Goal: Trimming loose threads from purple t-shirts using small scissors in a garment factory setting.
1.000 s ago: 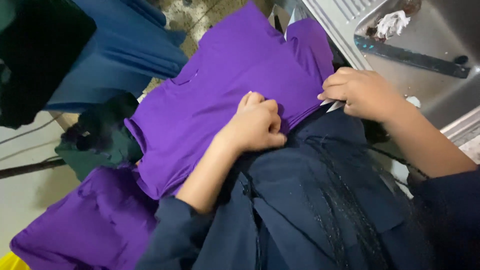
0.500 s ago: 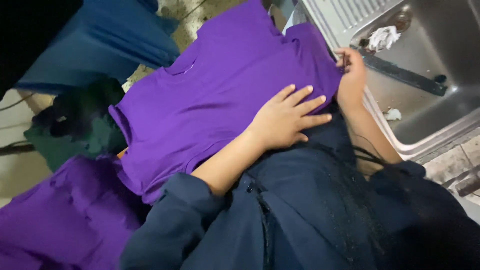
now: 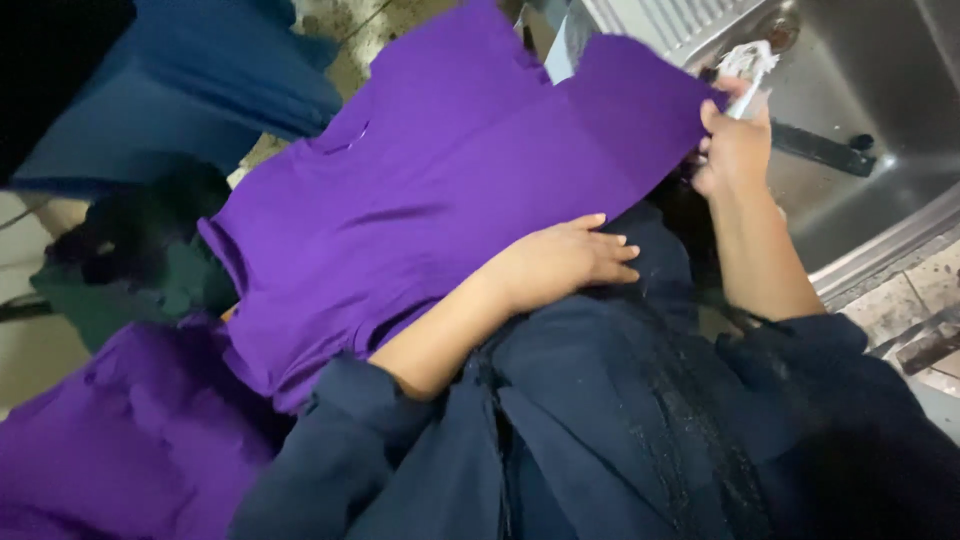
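One purple shirt [image 3: 440, 200] is spread flat beside a steel sink [image 3: 880, 250], smooth and label-free. It is pressed by the left hand [image 3: 560, 262], open and flat, while its edge is pinched by the right hand [image 3: 733, 150].

Uneven light, overall dim. Brightest zone top right: steel sink [image 3: 880, 90] catches a soft sheen plus small glare spots near the drain. Purple shirt [image 3: 430, 200] is evenly lit, saturated, folds readable. Top-left corner and the navy clothing [image 3: 620, 430] bottom right drop to near black, detail crushed. Slight motion softness overall; right hand [image 3: 735, 150] and left hand [image 3: 560, 262] edges a bit smeared. Left side is murky.
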